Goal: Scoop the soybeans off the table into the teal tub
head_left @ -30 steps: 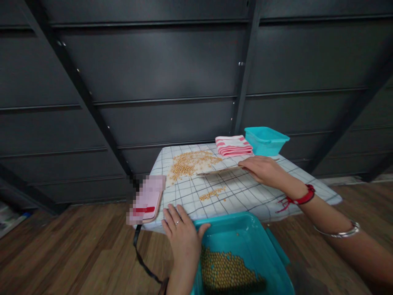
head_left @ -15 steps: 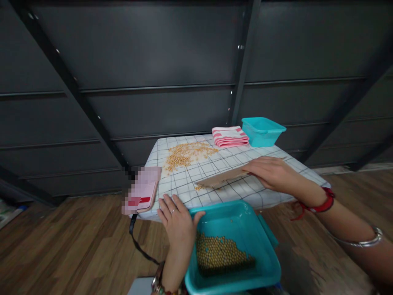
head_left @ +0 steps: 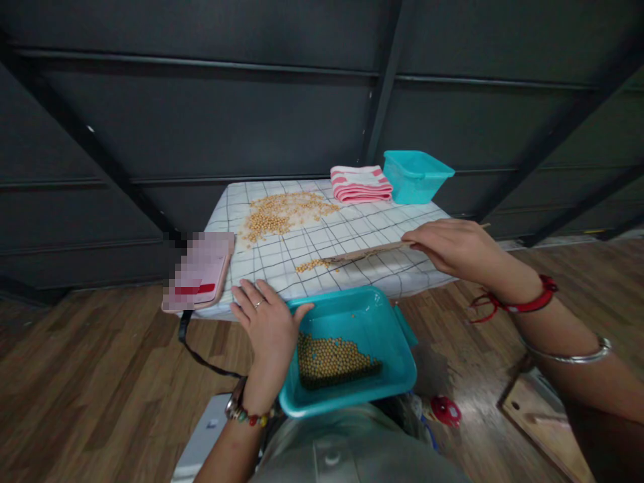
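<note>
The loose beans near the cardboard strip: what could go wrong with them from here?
The loose beans lie near the front edge of the tablecloth; pushed sideways by the cardboard strip in the right hand, some might miss the teal tray and reach the floor. The left hand is at the tray's rim, so a bump could perhaps tip it.

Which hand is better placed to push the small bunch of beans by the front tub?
Probably the right hand: it holds the cardboard, its tip right by the small bunch of beans. The left hand holds nothing, lying flat beside the front tub.
</note>
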A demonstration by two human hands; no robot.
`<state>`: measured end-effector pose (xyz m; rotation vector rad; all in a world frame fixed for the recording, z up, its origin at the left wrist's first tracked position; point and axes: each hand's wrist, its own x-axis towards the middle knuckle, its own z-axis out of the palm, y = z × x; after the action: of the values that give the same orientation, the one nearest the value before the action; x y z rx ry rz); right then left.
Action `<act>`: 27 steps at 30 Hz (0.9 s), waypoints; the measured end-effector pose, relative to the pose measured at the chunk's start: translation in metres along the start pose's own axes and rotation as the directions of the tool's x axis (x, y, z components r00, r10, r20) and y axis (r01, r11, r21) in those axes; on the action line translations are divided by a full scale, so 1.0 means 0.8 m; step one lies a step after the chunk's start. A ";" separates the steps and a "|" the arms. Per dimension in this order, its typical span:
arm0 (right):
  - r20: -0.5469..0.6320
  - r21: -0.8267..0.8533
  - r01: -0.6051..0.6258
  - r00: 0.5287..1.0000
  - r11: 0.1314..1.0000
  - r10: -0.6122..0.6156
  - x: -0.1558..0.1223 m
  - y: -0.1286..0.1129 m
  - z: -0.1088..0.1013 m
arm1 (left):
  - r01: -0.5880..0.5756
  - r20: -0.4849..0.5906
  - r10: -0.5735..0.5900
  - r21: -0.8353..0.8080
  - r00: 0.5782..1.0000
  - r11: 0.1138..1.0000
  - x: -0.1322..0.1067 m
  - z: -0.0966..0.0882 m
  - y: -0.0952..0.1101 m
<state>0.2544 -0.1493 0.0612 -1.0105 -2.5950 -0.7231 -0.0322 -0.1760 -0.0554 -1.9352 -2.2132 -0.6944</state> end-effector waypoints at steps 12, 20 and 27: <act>0.085 -0.028 -0.006 0.996 1.000 0.009 0.013 -0.007 0.012 | 0.020 0.084 -0.022 0.021 0.996 1.000 0.001 -0.006 0.006; 0.107 0.039 0.000 0.994 0.999 -0.004 -0.002 -0.017 -0.002 | 0.029 0.091 -0.029 -0.003 0.995 1.000 0.000 -0.005 0.006; -0.027 -0.024 -0.007 1.000 1.000 0.006 -0.006 -0.015 -0.005 | 0.035 0.101 -0.035 0.003 0.994 0.999 0.001 -0.007 0.009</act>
<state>0.2495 -0.1617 0.0586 -1.0089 -2.5650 -0.7631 -0.0268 -0.1775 -0.0482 -1.9782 -2.3106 -0.6124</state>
